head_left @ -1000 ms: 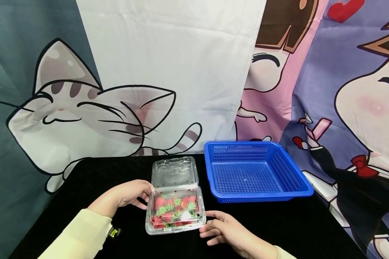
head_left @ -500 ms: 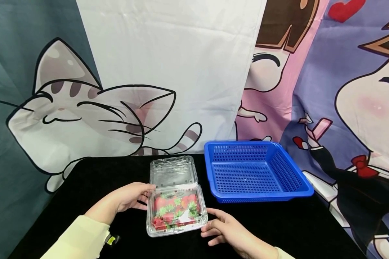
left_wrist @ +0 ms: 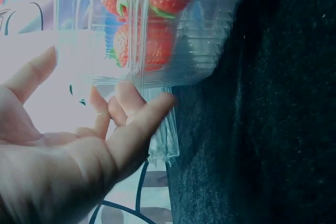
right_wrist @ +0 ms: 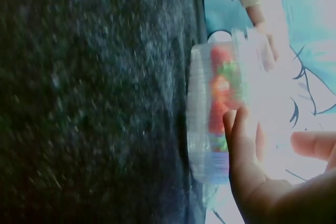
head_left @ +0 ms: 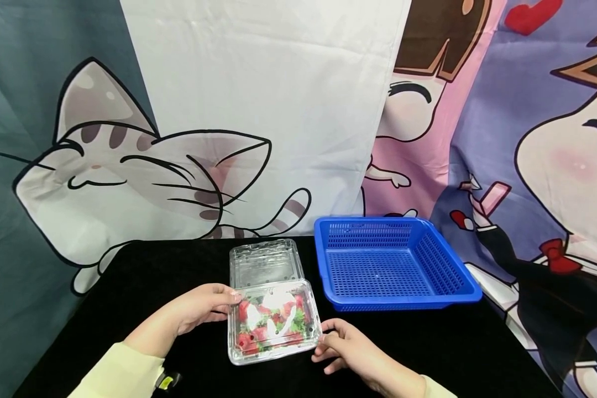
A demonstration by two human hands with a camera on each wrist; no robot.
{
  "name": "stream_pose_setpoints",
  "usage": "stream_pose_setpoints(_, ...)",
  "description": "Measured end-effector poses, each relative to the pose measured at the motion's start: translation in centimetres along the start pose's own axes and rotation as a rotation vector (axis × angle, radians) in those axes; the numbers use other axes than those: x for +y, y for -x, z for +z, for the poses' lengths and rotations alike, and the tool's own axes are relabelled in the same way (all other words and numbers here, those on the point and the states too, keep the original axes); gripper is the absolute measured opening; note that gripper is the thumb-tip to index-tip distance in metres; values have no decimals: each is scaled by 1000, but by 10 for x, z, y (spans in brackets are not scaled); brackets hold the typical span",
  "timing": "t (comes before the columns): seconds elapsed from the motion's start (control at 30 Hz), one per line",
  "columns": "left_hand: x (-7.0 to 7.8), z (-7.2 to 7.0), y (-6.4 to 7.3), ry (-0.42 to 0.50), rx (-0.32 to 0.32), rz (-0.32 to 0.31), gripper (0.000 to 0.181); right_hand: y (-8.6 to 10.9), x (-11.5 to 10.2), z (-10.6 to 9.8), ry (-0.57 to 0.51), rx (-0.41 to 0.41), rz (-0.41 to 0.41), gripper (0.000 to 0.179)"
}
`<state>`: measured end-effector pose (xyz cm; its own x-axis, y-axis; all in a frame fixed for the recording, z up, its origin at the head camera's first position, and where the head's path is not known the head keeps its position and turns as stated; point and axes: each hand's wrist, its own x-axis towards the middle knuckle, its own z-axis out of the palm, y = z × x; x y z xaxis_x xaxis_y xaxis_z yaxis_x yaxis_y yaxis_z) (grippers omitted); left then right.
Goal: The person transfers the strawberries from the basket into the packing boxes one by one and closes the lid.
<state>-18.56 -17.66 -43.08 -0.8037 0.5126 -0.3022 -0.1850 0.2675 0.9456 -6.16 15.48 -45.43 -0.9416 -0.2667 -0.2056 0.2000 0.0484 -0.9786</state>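
Observation:
A clear plastic strawberry box (head_left: 273,354) lies in front of me, with red strawberries (head_left: 249,342) showing through its glossy top. My left hand (head_left: 196,309) grips its left edge, thumb on top and fingers lower down; the left wrist view shows those fingers (left_wrist: 157,111) by the ribbed wall. At the box's front right corner my right hand (head_left: 350,348) pinches the rim between thumb and fingers. Behind it, partly overlapped, lies a second clear plastic piece (head_left: 266,262). Whether the two are joined I cannot tell.
A blue perforated basket (head_left: 378,301) stands at the back right of the black-covered table (head_left: 194,265). A printed cloth (head_left: 278,110) with cartoon figures hangs directly behind the table.
The box's top has shifted slightly right and now overlaps the clear piece behind it more, with larger glare on it. Both hands have moved a little with it; the basket stays put.

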Motion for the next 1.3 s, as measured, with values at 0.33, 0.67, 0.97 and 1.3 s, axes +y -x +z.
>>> stream_pose_setpoints(0.33, -11, 4, 14, 95, -36, 61, 48, -9, 1, -6, 45, 3, 18, 18)
stream_pose_setpoints(0.67, -20, 16, 22, 164, 65, -24, 46, -13, 2, -8, 91, -9, 37, 21)
stream_pose_setpoints(0.97, -17, 25, 27, 286, 25, 62, 65, -12, 1, -10, 94, -18, 28, 23)
stream_pose_setpoints(1.3, -12, 33, 26, 320, 97, 47, 70, -11, 0, -10, 40, -36, -8, 21)
